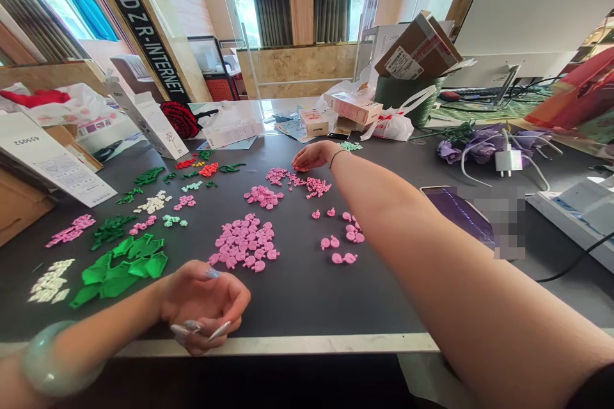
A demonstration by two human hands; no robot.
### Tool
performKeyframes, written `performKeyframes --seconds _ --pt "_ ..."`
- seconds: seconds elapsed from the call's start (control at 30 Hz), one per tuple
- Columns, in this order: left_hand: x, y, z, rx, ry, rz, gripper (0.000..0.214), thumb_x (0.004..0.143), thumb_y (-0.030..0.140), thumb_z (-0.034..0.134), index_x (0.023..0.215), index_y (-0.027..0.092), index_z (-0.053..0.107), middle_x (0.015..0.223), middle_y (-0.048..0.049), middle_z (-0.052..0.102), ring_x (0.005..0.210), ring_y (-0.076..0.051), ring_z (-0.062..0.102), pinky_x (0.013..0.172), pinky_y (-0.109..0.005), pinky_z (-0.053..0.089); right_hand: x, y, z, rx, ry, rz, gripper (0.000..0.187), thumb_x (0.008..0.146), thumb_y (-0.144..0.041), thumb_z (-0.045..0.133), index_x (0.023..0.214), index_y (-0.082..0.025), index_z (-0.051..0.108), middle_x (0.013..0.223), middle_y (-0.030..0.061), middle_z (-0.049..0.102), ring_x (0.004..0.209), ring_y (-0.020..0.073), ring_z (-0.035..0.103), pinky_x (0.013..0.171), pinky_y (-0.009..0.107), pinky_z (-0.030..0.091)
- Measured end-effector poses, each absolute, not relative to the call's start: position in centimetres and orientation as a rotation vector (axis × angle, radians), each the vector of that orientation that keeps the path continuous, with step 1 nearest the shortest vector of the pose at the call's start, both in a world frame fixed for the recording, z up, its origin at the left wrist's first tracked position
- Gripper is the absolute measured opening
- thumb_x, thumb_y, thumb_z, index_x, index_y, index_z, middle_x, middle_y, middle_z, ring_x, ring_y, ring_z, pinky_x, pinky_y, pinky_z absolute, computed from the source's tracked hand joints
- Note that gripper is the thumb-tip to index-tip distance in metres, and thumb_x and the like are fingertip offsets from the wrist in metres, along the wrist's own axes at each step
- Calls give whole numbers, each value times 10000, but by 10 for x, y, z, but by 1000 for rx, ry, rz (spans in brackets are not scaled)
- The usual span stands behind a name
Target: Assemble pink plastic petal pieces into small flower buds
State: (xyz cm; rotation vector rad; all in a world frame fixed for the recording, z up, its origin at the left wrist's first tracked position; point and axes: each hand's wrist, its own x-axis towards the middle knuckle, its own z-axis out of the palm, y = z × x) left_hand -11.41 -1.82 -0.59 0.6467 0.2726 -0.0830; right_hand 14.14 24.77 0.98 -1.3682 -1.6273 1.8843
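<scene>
My right hand reaches far across the dark table and its fingertips press down on small pink pieces at the far middle. Whether it pinches one is hidden. My left hand rests at the near edge, fingers curled inward with long nails, and nothing shows in it. A large pile of pink petal-shaped pieces lies just beyond it. Green leaf pieces lie to its left.
Small sorted heaps in white, green, red and pink cover the left half. Boxes and booklets stand at the left, cartons and a bag at the back. A phone, purple flowers and a charger lie right.
</scene>
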Motion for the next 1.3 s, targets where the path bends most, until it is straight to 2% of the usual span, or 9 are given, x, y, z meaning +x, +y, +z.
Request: performKeyframes --seconds 0.13,0.47,0.7,1.0,1.1,1.2,1.3 --pt "-115 -16 -8 666 276 -140 404 699 476 531 854 112 609 509 -10 414 374 -134 338 342 -237 263 149 249 7 -1288 -1419 1965 201 935 -243 524 1077 -107 566 999 56 587 812 115 595 693 258 535" --pt "-117 -14 -11 652 246 -178 439 695 465 525 915 91 591 567 -31 463 467 -157 425 401 -238 380 160 246 -2 -997 -880 2100 152 942 -226 511 1017 -105 562 868 20 575 657 67 554 557 178 496" --pt "-114 -14 -8 687 235 -192 428 697 469 521 916 106 584 543 -14 444 410 -141 380 382 -240 333 165 236 0 -870 -649 2139 149 947 -229 500 996 -97 551 806 2 548 601 52 522 507 154 465" --pt "-114 -15 -11 715 223 -161 450 690 485 549 934 108 579 565 -13 455 425 -141 414 385 -233 347 176 219 5 -917 -640 2107 138 948 -228 496 948 -97 540 744 -21 508 537 33 462 453 129 410" --pt "-113 -16 -9 764 239 -167 458 687 505 545 920 111 574 558 -12 448 428 -142 406 382 -235 340 186 213 16 -976 -706 2088 103 955 -154 447 918 -97 524 708 -31 466 514 27 422 438 115 388" --pt "-111 -16 -6 817 254 -200 451 690 518 556 904 121 570 546 -5 442 412 -135 391 367 -231 327 205 205 36 -1053 -794 2052 202 949 -47 327 938 -83 526 689 -12 433 518 43 395 423 107 373" --pt "-105 -14 -3 863 265 -286 468 684 555 578 887 134 576 527 0 437 404 -137 387 352 -230 315 225 189 61 -1105 -889 2006 219 927 -23 342 966 -70 553 714 18 467 543 59 405 424 112 385"
